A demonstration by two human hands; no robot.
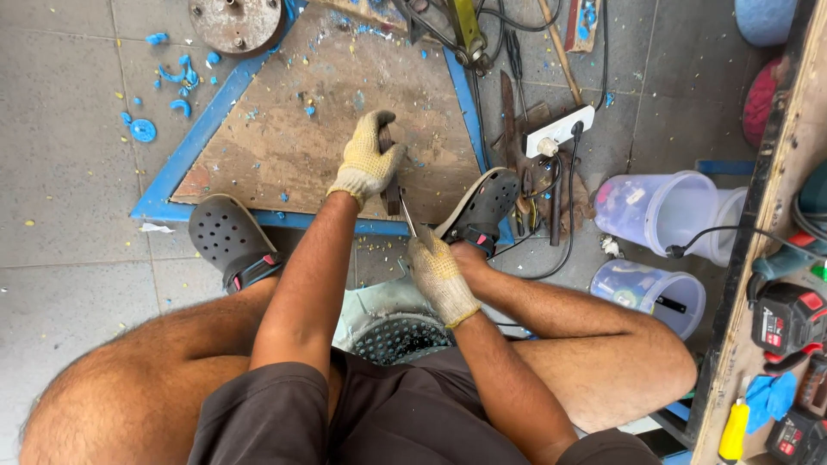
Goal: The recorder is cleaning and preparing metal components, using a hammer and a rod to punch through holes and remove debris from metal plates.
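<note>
left hand (pixel 368 159) in knit glove, fist closed on a dark tool (pixel 392 194), axis near vertical, end down on the board (pixel 284 146). right hand (pixel 441 277) grips a thin blade (pixel 407 226), pointing up-left toward the tool.

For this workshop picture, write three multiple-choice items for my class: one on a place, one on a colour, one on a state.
1. Where does the left hand work?
A. over the worn board
B. over the bench
C. inside a tub

2. What colour is the frame around the board?
A. red
B. blue
C. green

3. How is the right hand?
A. bare and open
B. gloved, closed on a thin metal tool
C. resting on a knee

Answers: 1 A, its glove lies over the brown board; 2 B, the edging is blue; 3 B, a knit glove grips the thin metal tool.
</note>
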